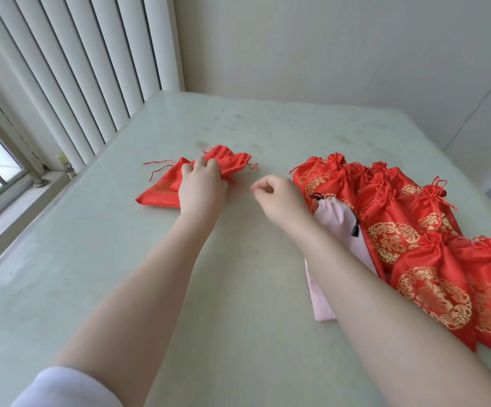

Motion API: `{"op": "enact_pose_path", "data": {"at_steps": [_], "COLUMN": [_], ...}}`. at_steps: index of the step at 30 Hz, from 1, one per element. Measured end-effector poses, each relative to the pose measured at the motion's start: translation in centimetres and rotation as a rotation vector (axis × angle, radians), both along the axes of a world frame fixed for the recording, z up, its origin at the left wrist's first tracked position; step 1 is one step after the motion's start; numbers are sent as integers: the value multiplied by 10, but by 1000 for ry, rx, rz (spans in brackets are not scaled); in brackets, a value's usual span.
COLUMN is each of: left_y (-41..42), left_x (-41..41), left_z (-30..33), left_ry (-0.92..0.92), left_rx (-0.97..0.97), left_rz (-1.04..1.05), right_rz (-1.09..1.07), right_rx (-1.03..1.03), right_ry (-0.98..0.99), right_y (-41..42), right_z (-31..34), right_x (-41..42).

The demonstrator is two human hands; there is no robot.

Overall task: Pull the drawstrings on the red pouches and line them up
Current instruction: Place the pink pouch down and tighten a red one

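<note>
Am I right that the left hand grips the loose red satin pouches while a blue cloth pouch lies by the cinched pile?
Not quite: the head view shows the cloth pouch is pale pink, not blue. The left hand does grip the loose red satin pouches.

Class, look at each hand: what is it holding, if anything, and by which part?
The left hand grips a red pouch at its gathered neck. The right hand holds nothing that shows; its fingers are loosely curled.
</note>
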State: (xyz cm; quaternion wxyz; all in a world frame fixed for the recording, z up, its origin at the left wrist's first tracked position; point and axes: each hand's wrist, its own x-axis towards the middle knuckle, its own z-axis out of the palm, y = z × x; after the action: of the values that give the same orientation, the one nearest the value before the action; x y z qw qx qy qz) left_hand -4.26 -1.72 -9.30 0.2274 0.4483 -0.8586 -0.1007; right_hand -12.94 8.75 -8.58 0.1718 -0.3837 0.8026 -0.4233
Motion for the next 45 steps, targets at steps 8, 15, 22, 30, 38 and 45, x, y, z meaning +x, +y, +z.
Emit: {"op": "enact_pose_path", "data": {"at_steps": [8,15,22,30,38,45], "left_y": [65,93,100,91,89,84], "left_x": [3,11,18,25,26,37], "left_z": [30,24,28,6,9,4], "left_ry": [231,294,894,1157,846,529], "left_rx": [-18,283,953,1380,891,907], "left_rz": [-506,-725,-621,-460,-274,-195], "right_rz": [-111,-211,630,424,472,378], "right_rx": [-288,-555,-360,-247,-124,-136], "right_ry": [-963,-836,-223,-176,-186,-206], "right_y": [17,43,70,84,89,85], "right_z": [23,38,37,4,4,-2], "right_x": [-5,0,2,5,3,4]}}
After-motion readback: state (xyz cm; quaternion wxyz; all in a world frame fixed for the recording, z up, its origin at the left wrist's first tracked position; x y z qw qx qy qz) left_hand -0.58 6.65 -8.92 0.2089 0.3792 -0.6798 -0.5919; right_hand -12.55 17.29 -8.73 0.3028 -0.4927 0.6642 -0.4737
